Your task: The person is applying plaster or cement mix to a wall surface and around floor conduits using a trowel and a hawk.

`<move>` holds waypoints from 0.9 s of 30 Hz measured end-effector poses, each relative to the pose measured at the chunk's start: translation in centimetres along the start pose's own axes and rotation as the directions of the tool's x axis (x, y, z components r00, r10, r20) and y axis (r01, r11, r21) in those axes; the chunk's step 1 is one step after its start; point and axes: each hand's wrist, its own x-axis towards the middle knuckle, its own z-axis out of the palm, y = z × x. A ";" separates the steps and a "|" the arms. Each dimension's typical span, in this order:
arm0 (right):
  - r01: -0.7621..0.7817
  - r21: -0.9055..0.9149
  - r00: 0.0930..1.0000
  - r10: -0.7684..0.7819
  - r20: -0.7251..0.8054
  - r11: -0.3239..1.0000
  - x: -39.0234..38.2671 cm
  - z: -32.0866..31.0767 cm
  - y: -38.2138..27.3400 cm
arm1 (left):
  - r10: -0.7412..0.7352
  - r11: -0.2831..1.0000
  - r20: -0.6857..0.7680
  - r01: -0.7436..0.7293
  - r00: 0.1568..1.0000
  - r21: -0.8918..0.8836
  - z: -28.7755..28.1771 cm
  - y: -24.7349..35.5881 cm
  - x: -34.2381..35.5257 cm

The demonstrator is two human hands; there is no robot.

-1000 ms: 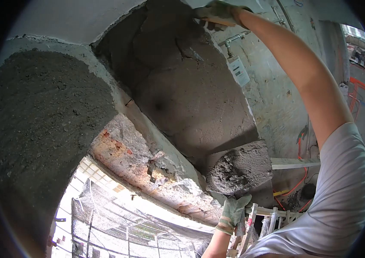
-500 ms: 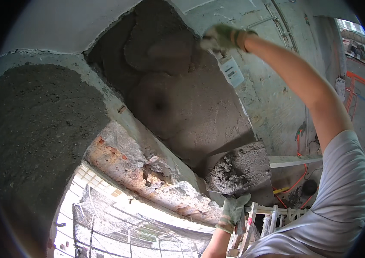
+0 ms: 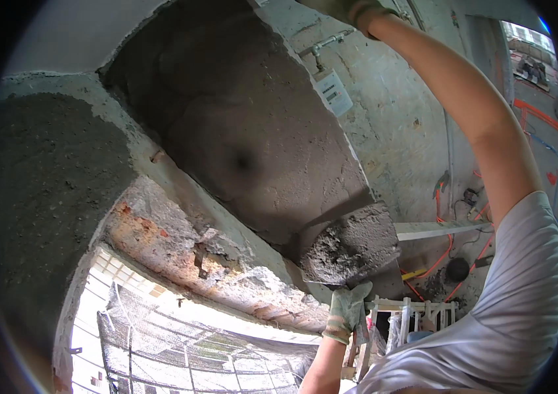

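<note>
My left hand (image 3: 346, 312), in a pale green glove, grips the near edge of a mortar board (image 3: 382, 244) at the lower middle. A lumpy heap of wet grey mortar (image 3: 338, 256) lies on the board, and a thin coat covers the rest of its face. High up at the top edge is my gloved right hand (image 3: 331, 6), its arm stretched out. The picture cuts off its fingers; they look closed, but what they hold is out of sight. Between both hands runs a wall strip of smooth, damp grey mortar (image 3: 279, 151).
Right of the strip, a bare wall carries a pipe (image 3: 331, 43) and a white label (image 3: 334, 93). A rough broken ledge (image 3: 160, 223) borders a bright window opening with netting (image 3: 187, 348). A pale railing (image 3: 410, 318), orange hoses (image 3: 440, 256) and a dark bucket (image 3: 457, 269) are at lower right.
My right hand has moved up past the strip's right edge to the top of the picture. The view has shifted slightly; my left hand still holds the loaded board.
</note>
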 end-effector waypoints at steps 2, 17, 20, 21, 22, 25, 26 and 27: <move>0.037 0.114 0.989 -0.053 0.136 0.993 -4.2 -0.9 -1.7 | -0.014 1.000 -0.016 0.014 1.000 0.000 -1.2 0.4 0.1; 0.346 0.001 0.879 -0.325 0.350 0.938 -8.6 -0.9 3.5 | -0.101 0.992 0.024 0.103 0.995 -0.076 -0.2 0.8 -0.6; 0.378 -0.100 0.874 -0.319 0.366 0.920 -4.0 -0.5 3.2 | -0.066 0.996 -0.008 0.065 0.998 -0.061 0.1 1.1 -1.3; 0.330 -0.098 0.886 -0.273 0.374 0.939 -2.8 -0.7 3.0 | -0.072 0.994 0.012 0.073 0.997 -0.079 -0.2 1.0 -1.6; 0.281 -0.095 0.896 -0.226 0.382 0.955 -1.7 -0.9 2.7 | -0.070 0.994 0.014 0.071 0.997 -0.082 -0.1 1.0 -1.9; 0.271 -0.072 0.932 -0.243 0.267 0.960 0.7 -1.0 2.4 | -0.082 0.996 -0.007 0.082 0.997 0.026 0.0 1.2 -2.6; 0.240 -0.068 0.945 -0.217 0.245 0.968 1.5 -1.3 2.2 | -0.079 0.997 -0.006 0.079 0.997 0.022 -0.2 1.0 -2.3; 0.261 -0.062 0.950 -0.244 0.195 0.963 2.2 -1.7 2.2 | -0.088 0.996 0.000 0.088 0.996 0.028 -0.5 0.9 -2.0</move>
